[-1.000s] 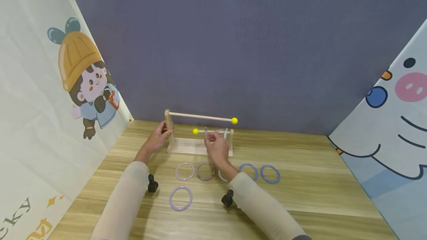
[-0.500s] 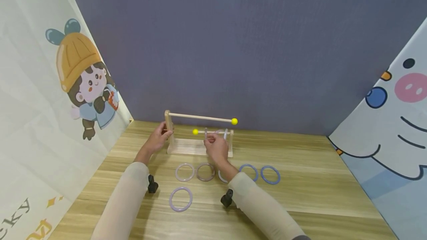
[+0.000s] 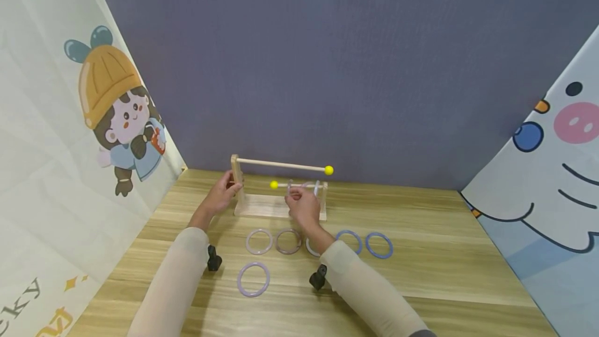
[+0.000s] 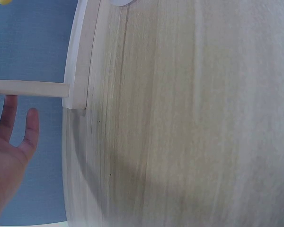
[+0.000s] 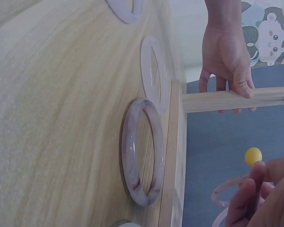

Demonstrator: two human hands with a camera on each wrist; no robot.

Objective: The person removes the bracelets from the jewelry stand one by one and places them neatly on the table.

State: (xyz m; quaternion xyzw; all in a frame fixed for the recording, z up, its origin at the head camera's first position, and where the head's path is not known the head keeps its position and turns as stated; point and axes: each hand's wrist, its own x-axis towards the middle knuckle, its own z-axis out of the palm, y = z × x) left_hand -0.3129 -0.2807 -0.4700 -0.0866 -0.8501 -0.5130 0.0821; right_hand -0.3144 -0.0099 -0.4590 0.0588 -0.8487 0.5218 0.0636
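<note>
A wooden bangle stand (image 3: pixel 262 205) with two rods, each tipped with a yellow ball, stands at the back of the table. My left hand (image 3: pixel 223 194) grips its tall left post, thumb in front and fingers behind, as the right wrist view shows. My right hand (image 3: pixel 305 207) pinches a pale bangle (image 3: pixel 289 187) upright at the lower rod (image 3: pixel 282 185), just right of the yellow ball. Another whitish bangle (image 3: pixel 316 188) hangs farther right on that rod, partly behind the hand. In the right wrist view a pinkish bangle (image 5: pixel 221 191) shows past my fingers.
In front of the stand lie a pale pink bangle (image 3: pixel 259 242), a brownish marbled bangle (image 3: pixel 278 246), a whitish one (image 3: pixel 311 248) partly under my right wrist, and two blue bangles (image 3: pixel 392 248). A lilac bangle (image 3: pixel 268 280) lies nearer. The upper rod (image 3: pixel 281 164) holds no bangle.
My right hand has shifted very slightly left, and the top of the bangle it pinches leans a little to the right. The left hand stays on the post.
</note>
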